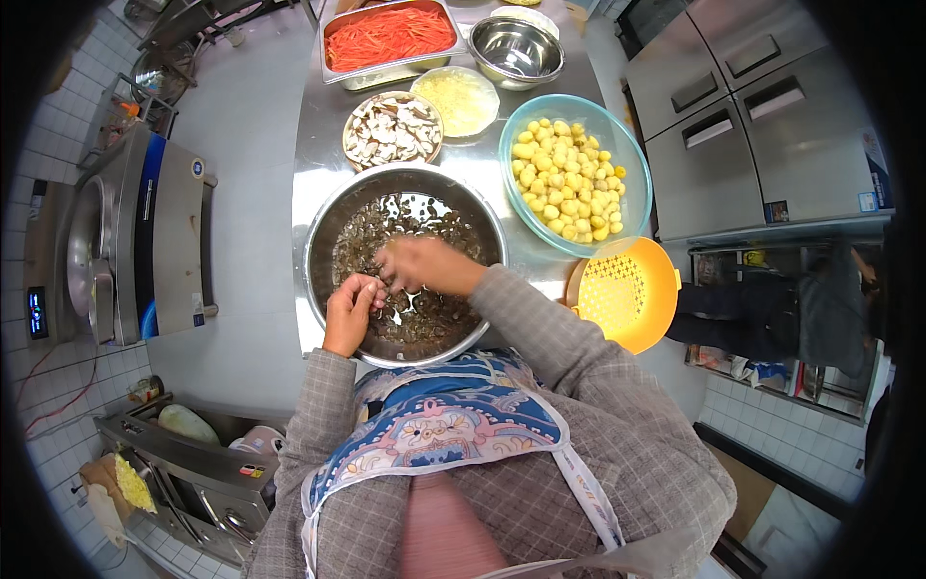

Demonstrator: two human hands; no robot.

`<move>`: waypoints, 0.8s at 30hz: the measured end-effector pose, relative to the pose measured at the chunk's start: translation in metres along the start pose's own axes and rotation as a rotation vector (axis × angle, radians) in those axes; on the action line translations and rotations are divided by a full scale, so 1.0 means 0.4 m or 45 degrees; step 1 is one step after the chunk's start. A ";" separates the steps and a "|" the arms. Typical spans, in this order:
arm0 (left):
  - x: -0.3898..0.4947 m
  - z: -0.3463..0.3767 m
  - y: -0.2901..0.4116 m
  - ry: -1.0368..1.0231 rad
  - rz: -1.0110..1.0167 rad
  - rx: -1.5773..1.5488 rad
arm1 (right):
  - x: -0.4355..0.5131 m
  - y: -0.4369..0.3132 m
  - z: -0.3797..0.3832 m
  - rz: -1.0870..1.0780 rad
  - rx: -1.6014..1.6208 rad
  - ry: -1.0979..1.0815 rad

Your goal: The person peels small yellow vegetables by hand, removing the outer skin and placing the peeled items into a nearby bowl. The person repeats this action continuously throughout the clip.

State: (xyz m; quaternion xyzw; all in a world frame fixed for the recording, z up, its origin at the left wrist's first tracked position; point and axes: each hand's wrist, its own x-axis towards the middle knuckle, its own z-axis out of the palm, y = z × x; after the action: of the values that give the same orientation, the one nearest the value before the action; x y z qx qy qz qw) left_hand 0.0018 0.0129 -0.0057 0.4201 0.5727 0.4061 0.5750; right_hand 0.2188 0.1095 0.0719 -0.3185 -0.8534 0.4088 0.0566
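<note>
A large stainless steel bowl point(314, 289) stands right before me on the steel table. In it, dark brown soaked pieces point(441, 224), which look like wood ear fungus, lie in water. Over the bowl's near left side is my left hand point(351, 307), thumb and fingertips pinched together; whether a small piece is between them is not visible. My right hand point(416, 264) is over the middle of the bowl, its fingers curled and blurred by motion, close to the left fingertips. What the right fingers hold, if anything, is hidden.
Beyond the bowl are sliced mushrooms point(394, 130), a plate of pale yellow shreds point(459, 98), a pan of carrot shreds point(387, 36) and an empty steel bowl point(515, 51). Rightward stand peeled potatoes point(568, 177) and a yellow colander point(651, 289) near the table edge. A person point(767, 318) stands farther right.
</note>
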 end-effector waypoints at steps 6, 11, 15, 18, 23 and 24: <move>-0.010 0.036 0.000 0.040 0.087 0.149 | -0.042 0.105 -0.020 -0.230 0.108 0.466; -0.024 0.057 0.000 0.081 0.110 0.225 | -0.193 0.381 -0.307 0.326 0.069 0.886; -0.045 0.065 -0.015 0.135 0.020 0.209 | -0.262 0.656 -0.478 0.889 -0.539 0.990; -0.054 0.075 -0.021 0.143 0.033 0.247 | -0.266 0.789 -0.511 0.918 -0.595 0.889; -0.064 0.100 -0.023 0.169 0.004 0.251 | -0.207 0.877 -0.520 1.009 -0.759 0.797; -0.067 0.104 -0.025 0.169 -0.001 0.245 | -0.197 0.885 -0.520 1.031 -0.775 0.765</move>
State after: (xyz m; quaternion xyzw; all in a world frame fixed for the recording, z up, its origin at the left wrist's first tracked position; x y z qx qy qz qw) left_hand 0.0429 -0.0162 -0.0070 0.4451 0.6461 0.3759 0.4930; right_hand 0.5313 0.3645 -0.0378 -0.7226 -0.6895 0.0265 0.0413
